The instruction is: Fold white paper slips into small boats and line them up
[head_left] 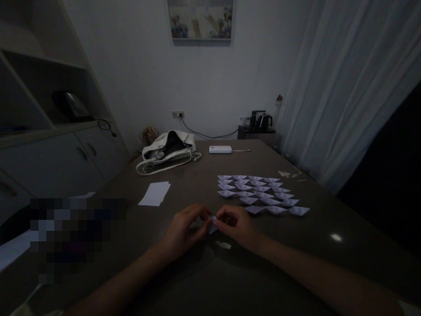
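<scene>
My left hand [186, 228] and my right hand [237, 226] meet over the dark table [184, 281], both pinching one small piece of folded pale paper [212, 224] between their fingertips. Just below it lies a small white paper scrap [223, 245]. Beyond my right hand, several folded paper boats [259, 193] lie in rows on the table. To the left of my hands sits a small stack of white paper sheets [155, 193].
A white handbag [167, 149] and a white power bank [220, 149] with its cable lie at the table's far end. A kettle [261, 120] stands on a small stand behind. Cabinets line the left; a curtain hangs on the right.
</scene>
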Available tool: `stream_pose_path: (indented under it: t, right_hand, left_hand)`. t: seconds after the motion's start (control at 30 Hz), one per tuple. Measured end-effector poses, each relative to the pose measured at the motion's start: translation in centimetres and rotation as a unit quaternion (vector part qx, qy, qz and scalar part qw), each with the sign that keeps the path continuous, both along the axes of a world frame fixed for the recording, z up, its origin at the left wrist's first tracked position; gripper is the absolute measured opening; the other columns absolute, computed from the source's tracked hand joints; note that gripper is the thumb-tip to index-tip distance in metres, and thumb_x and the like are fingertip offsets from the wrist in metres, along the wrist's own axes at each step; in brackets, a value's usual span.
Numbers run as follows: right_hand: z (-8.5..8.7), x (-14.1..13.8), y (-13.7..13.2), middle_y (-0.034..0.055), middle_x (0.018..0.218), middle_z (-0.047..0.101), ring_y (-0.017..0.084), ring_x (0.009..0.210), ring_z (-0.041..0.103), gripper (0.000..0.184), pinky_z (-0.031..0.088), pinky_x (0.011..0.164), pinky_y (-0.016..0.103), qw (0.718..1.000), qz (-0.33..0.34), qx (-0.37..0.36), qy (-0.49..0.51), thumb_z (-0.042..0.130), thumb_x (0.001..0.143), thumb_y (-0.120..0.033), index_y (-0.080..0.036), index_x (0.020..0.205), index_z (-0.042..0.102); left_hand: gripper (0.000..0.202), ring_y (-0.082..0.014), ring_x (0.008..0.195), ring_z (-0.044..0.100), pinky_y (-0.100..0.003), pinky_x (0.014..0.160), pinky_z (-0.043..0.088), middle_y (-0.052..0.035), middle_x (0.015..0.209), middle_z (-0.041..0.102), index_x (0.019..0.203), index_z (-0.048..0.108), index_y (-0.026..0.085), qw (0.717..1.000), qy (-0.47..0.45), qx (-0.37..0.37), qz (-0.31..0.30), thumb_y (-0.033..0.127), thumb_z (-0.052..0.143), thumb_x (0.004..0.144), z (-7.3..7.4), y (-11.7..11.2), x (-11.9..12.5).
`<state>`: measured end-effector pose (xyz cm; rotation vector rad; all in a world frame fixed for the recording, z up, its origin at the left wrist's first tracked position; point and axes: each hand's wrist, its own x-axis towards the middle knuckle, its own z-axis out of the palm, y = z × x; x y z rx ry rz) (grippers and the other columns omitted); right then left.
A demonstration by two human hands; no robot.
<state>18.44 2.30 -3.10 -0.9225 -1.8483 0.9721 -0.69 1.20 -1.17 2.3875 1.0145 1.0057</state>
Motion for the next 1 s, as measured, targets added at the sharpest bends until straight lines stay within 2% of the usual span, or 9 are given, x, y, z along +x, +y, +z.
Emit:
stream_pose_path:
  t: [0.23, 0.37, 0.47, 0.57, 0.73, 1.0]
  right_hand:
    - [0.28, -0.05, -0.43, -0.0039, 0.058, 0.050, 0.009, 0.051, 0.045, 0.009, 0.034, 0.047, 0.020, 0.999, -0.020, 0.034, -0.032, 0.059, 0.076, -0.021, -0.018, 0.069, 0.054]
    - [0.16, -0.11, -0.54, -0.0050, 0.057, 0.048, 0.009, 0.051, 0.045, 0.008, 0.034, 0.048, 0.020, 0.996, -0.031, 0.061, -0.049, 0.057, 0.075, -0.016, -0.018, 0.070, 0.052]
    - [0.09, -0.13, -0.42, -0.0033, 0.061, 0.053, 0.009, 0.054, 0.047, 0.004, 0.035, 0.049, 0.020, 0.997, -0.025, 0.064, -0.044, 0.056, 0.080, -0.021, -0.018, 0.077, 0.056]
    - [0.09, -0.11, -0.30, -0.0018, 0.065, 0.057, 0.010, 0.056, 0.049, 0.009, 0.036, 0.050, 0.020, 0.997, -0.021, 0.064, -0.036, 0.056, 0.084, -0.025, -0.018, 0.081, 0.061]
    - [0.17, -0.12, -0.41, -0.0030, 0.061, 0.054, 0.009, 0.053, 0.048, 0.006, 0.035, 0.049, 0.020, 0.995, -0.038, 0.075, -0.045, 0.057, 0.080, -0.021, -0.018, 0.075, 0.059]
    - [0.05, -0.22, -0.84, -0.0050, 0.057, 0.048, 0.009, 0.051, 0.047, 0.009, 0.033, 0.048, 0.020, 0.991, -0.061, 0.098, -0.070, 0.056, 0.072, -0.014, -0.019, 0.068, 0.050]
  left_hand:
    - [0.002, -0.0161, 0.083, 0.062, -0.027, 0.074, 0.047, -0.0051, 0.091, 0.066, 0.085, 0.056, 0.018, 1.000, 0.025, 0.002, -0.006, 0.018, 0.054, 0.085, -0.13, -0.35, 0.34]
    - [0.004, -0.0151, 0.078, 0.060, -0.026, 0.069, 0.046, -0.0047, 0.087, 0.065, 0.087, 0.057, 0.017, 0.999, 0.033, -0.001, -0.013, 0.017, 0.053, 0.086, -0.15, -0.46, 0.43]
    - [0.005, -0.0145, 0.076, 0.059, -0.025, 0.068, 0.046, -0.0043, 0.086, 0.065, 0.087, 0.056, 0.017, 1.000, 0.020, -0.007, -0.013, 0.017, 0.051, 0.086, -0.16, -0.33, 0.33]
    - [0.006, -0.0149, 0.076, 0.059, -0.025, 0.069, 0.046, -0.0041, 0.085, 0.064, 0.087, 0.056, 0.017, 1.000, 0.007, -0.008, -0.007, 0.016, 0.051, 0.086, -0.20, -0.16, 0.20]
    - [0.007, -0.0151, 0.078, 0.061, -0.025, 0.071, 0.046, -0.0038, 0.086, 0.065, 0.087, 0.057, 0.017, 1.000, 0.008, -0.021, -0.005, 0.013, 0.052, 0.083, -0.16, -0.28, 0.34]
    - [0.005, -0.0150, 0.077, 0.061, -0.025, 0.070, 0.046, -0.0040, 0.086, 0.065, 0.083, 0.056, 0.017, 1.000, 0.007, -0.019, -0.017, 0.016, 0.052, 0.085, -0.06, -0.57, 0.84]
